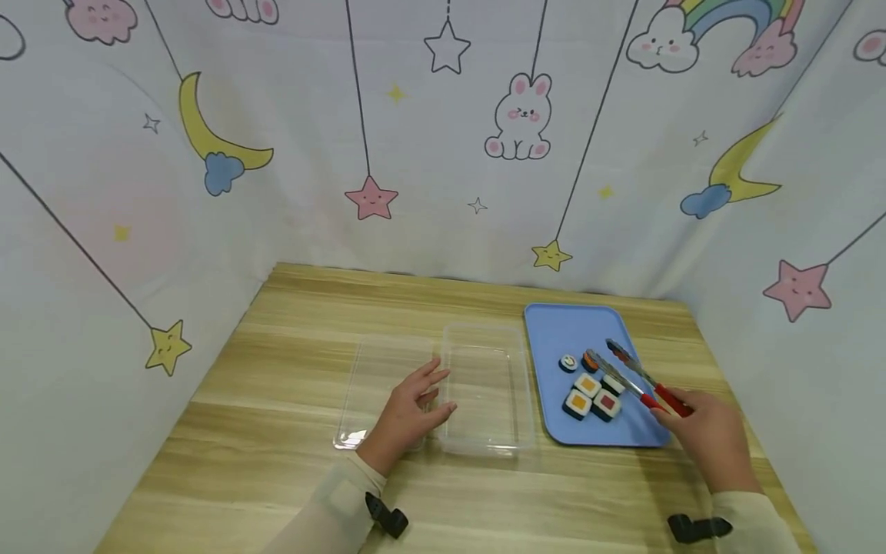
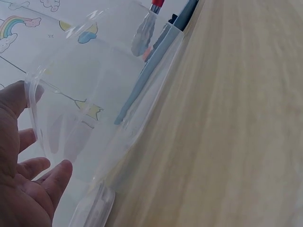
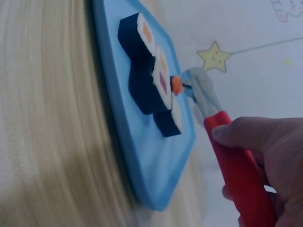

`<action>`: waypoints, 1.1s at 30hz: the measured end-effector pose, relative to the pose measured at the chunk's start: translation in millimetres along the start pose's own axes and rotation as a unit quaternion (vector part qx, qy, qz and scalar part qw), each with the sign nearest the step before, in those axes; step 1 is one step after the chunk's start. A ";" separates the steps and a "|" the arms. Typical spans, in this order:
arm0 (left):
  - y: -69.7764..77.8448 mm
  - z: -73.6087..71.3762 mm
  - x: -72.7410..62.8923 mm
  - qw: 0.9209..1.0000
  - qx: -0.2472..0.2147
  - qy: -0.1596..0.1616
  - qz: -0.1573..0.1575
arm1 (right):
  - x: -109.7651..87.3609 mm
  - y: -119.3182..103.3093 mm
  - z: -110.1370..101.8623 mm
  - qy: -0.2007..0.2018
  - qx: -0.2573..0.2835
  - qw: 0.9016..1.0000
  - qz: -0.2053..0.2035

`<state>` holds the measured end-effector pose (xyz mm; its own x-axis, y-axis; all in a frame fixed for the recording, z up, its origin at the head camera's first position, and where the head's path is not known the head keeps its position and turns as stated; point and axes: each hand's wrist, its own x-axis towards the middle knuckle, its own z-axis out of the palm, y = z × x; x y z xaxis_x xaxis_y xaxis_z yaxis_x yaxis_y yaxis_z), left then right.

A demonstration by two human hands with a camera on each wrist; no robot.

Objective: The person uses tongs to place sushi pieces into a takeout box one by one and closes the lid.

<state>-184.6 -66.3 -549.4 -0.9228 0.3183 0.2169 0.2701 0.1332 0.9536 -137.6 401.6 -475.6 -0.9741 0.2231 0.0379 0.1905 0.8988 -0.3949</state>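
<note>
My right hand [image 1: 713,435] grips red-handled metal tongs [image 3: 239,172] over the blue tray [image 1: 567,327]. The tongs' arms are spread, one tip beside a small orange-topped sushi roll [image 1: 591,360]. Several larger sushi pieces [image 1: 579,403], dark-sided with white tops and orange or red centres, sit close together nearer me. A small round roll [image 1: 568,362] with a white top lies to the left. My left hand [image 1: 410,412] rests at the left rim of a clear plastic container [image 1: 487,400], fingers loosely spread and thumb over the rim [image 2: 32,101].
A clear flat lid [image 1: 377,377] lies left of the container, partly under my left forearm and hand. The container stands right beside the tray's left edge. A white patterned curtain [image 1: 443,138] closes off the back and sides of the wooden table [image 1: 242,446].
</note>
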 end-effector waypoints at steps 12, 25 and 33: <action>3.1 0.0 -1.6 1.000 0.014 0.001 0.005 | -0.3 -6.2 1.0 0.004 -0.030 0.998 -0.064; 3.6 0.7 -2.0 1.000 0.008 0.012 0.001 | -0.2 -44.1 -11.4 0.040 0.007 0.994 -0.098; 2.5 1.3 -2.9 1.000 0.001 0.018 -0.007 | 7.6 -122.8 -1.4 -0.004 0.064 0.983 -0.173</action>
<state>-180.9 -65.7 -547.9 -0.9356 0.2828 0.2112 0.2581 0.1400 0.9559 -168.2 293.5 -425.5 -0.9788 -0.0908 0.1834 -0.1687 0.8655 -0.4716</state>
